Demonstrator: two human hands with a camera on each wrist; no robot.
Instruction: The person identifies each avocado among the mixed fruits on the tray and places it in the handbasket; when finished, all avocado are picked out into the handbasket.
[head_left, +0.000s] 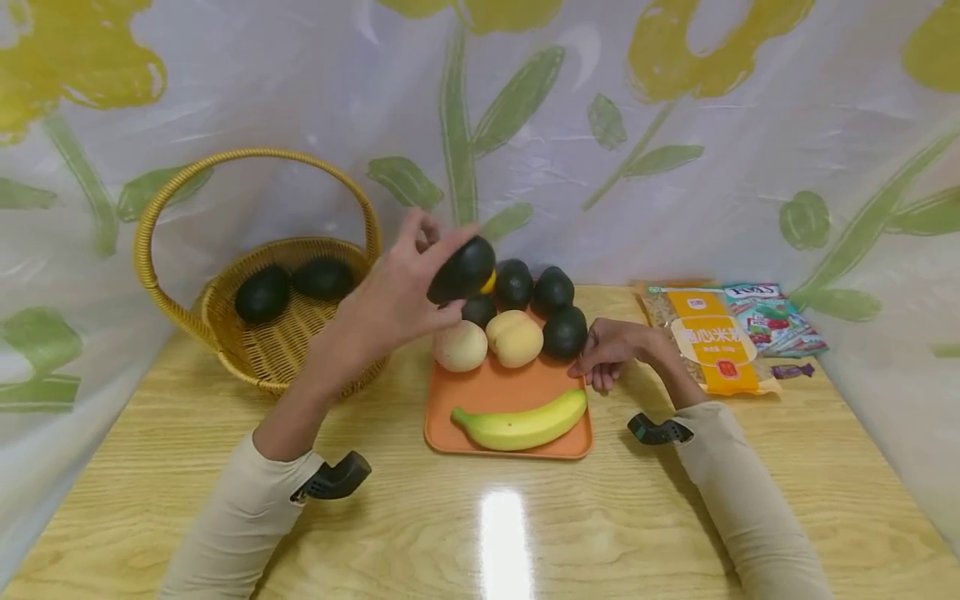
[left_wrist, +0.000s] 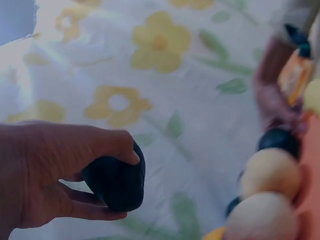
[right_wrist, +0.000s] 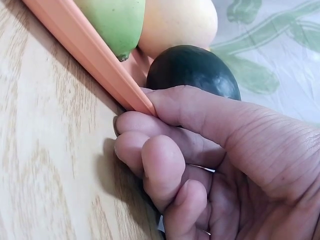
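My left hand grips a dark avocado between thumb and fingers, raised over the back left of an orange tray; in the left wrist view the avocado sits in the fingertips. My right hand pinches the tray's right rim, its thumb on top and curled fingers beneath, as the right wrist view shows. On the tray a banana lies along the front. Two pale peaches sit behind it, with several dark avocados around and behind them. A yellow thing is mostly hidden.
At left stands a wicker basket with a tall handle, holding two avocados. Food packets and a small purple wrapped sweet lie at right. A flowered curtain hangs behind the wooden table.
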